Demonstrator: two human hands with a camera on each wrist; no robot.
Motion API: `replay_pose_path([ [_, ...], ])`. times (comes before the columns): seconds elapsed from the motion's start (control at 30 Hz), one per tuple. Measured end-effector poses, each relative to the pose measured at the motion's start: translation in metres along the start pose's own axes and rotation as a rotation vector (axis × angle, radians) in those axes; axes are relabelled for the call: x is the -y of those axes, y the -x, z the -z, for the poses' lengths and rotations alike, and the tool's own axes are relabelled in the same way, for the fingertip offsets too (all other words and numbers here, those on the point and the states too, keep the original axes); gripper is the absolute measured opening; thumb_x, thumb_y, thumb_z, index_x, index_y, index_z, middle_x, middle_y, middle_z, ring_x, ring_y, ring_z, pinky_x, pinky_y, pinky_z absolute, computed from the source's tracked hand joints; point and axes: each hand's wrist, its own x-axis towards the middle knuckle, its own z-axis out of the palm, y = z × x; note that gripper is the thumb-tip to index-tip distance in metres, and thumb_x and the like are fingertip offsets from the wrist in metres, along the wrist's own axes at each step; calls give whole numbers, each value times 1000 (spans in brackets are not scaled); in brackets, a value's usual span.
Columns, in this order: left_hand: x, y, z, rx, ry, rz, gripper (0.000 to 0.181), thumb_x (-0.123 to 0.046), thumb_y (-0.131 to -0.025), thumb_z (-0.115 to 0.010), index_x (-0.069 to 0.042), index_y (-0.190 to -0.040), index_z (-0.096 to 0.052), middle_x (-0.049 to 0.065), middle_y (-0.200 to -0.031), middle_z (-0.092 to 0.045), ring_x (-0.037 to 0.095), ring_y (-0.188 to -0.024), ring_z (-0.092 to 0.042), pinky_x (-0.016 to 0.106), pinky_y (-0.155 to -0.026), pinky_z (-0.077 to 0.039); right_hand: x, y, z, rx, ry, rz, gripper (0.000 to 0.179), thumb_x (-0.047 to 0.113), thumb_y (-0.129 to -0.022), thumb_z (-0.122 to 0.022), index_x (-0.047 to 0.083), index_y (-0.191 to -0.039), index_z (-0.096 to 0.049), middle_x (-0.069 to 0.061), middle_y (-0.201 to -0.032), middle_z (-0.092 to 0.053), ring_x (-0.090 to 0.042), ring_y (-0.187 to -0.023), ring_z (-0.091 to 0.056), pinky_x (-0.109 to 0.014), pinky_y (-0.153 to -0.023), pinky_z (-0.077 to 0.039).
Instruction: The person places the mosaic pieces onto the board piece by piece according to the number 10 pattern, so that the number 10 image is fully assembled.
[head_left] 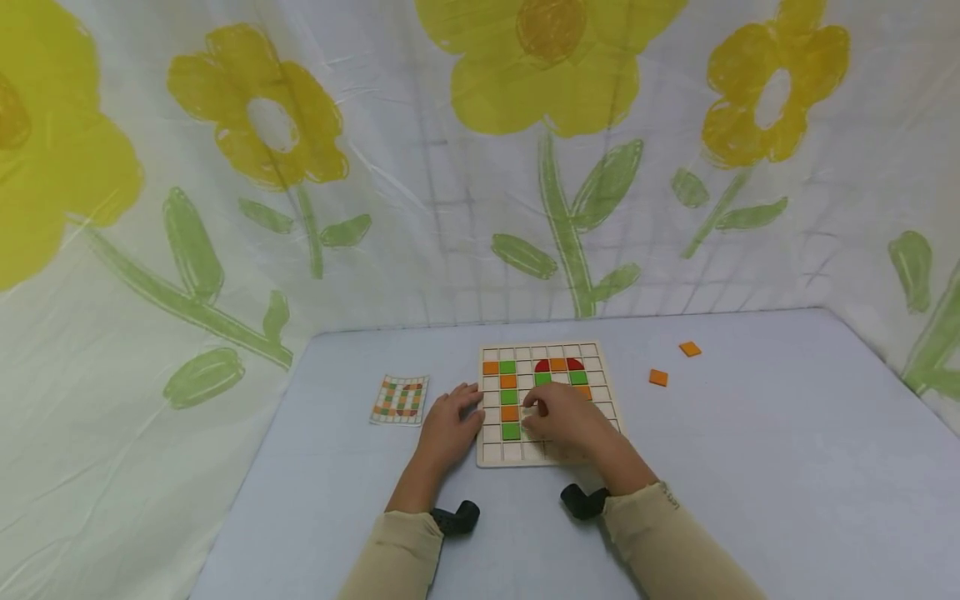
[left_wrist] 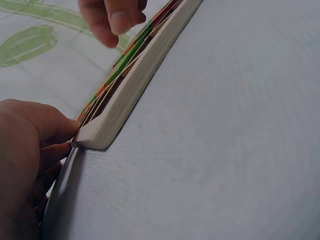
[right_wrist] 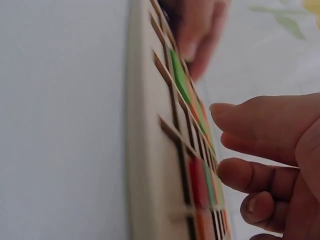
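A square wooden grid board (head_left: pixel 491 453) lies on the table, with orange and green square tiles in a column at its left. Farther right on it sit two red rounded-corner tiles (head_left: pixel 575 364) with an orange one between them. My left hand (head_left: pixel 448 427) rests at the board's left edge, thumb (left_wrist: pixel 64 129) touching it near the front corner. Over the middle of the board hovers my right hand (head_left: pixel 567 417), which covers some squares. Its thumb and forefinger are apart in the right wrist view, and I see nothing between them.
A small printed card (head_left: pixel 400 401) with a coloured grid pattern lies left of the board. Two loose orange square tiles, one nearer (head_left: pixel 658 377) and one farther (head_left: pixel 690 348), lie to the right. A flowered curtain (head_left: pixel 390 275) hangs behind the table.
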Motion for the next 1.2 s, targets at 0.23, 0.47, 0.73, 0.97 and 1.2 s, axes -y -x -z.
replay_pose_path([
  [0.23, -1, 0, 0, -7, 6, 10, 36, -25, -95, -63, -13, -129, -66, -3, -145, -54, 19, -143, -39, 43, -124, -23, -50, 0, 44, -105, -58, -96, 32, 28, -92, -68, 10, -119, -68, -8, -97, -62, -22, -82, -54, -31, -64, -47],
  [0.47, -1, 1, 1, -6, 4, 9, 37, -26, -95, -63, -13, -130, -65, -3, -145, -54, 19, -143, -39, 43, -124, -23, -109, 14, 76, -283, -122, -264, 42, 24, -94, -64, 4, -131, -60, -24, -130, -54, -40, -113, -53, -51, -89, -51],
  [0.73, -3, 1, 2, -9, 2, 11, 36, -24, -95, -63, -12, -129, -66, -2, -145, -55, 20, -143, -39, 44, -124, -23, -139, 20, 79, -354, -120, -341, 45, 18, -90, -66, -3, -129, -59, -29, -125, -55, -44, -114, -52, -57, -94, -46],
  [0.97, -1, 0, -1, -14, -3, 11, 36, -25, -95, -62, -14, -129, -66, -4, -145, -54, 19, -143, -39, 43, -124, -23, -141, 18, 74, -350, -98, -314, 37, 16, -91, -66, 0, -125, -63, -25, -116, -61, -41, -104, -57, -54, -87, -49],
  [1.2, -1, 1, -1, -10, 5, 13, 36, -26, -95, -63, -14, -129, -66, -4, -145, -54, 20, -143, -39, 44, -124, -23, -138, 17, 71, -350, -92, -324, 41, 21, -89, -70, 0, -124, -63, -24, -115, -61, -37, -102, -57, -52, -86, -49],
])
